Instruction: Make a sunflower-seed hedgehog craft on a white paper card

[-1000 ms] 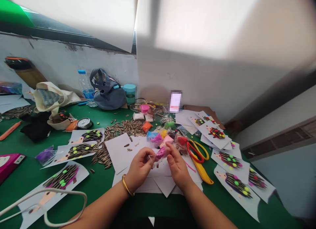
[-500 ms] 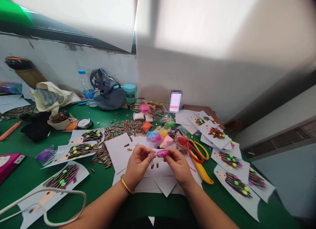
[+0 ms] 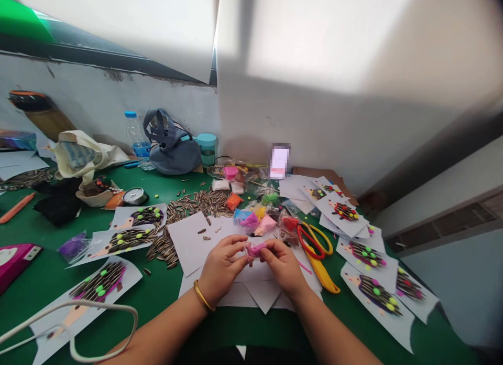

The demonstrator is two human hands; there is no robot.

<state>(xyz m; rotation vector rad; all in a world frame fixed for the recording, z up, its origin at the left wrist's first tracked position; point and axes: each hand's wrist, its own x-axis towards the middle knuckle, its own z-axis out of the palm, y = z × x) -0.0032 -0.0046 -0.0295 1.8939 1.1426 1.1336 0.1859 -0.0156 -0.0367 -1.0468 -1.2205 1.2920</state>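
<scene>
Head view: we hold pinkish-purple packet (image 3: 258, 249) in clear wrap above white paper sheets (image 3: 191, 244). Our left hand (image 3: 220, 265), fingers curled nearly together, grips wrap end; our right hand (image 3: 283, 265) pinches other end. Bright packets (image 3: 265, 225) lie beyond, scissor handles (image 3: 301, 237) right, sunflower seeds (image 3: 163, 249) left, on green table (image 3: 165, 287).

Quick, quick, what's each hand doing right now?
Left hand: closed, fingers on one end of the clear-wrapped pink clay packet.
Right hand: closed, pinching the packet's other end.

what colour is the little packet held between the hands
The packet is pinkish purple, showing best in the head view.
</scene>
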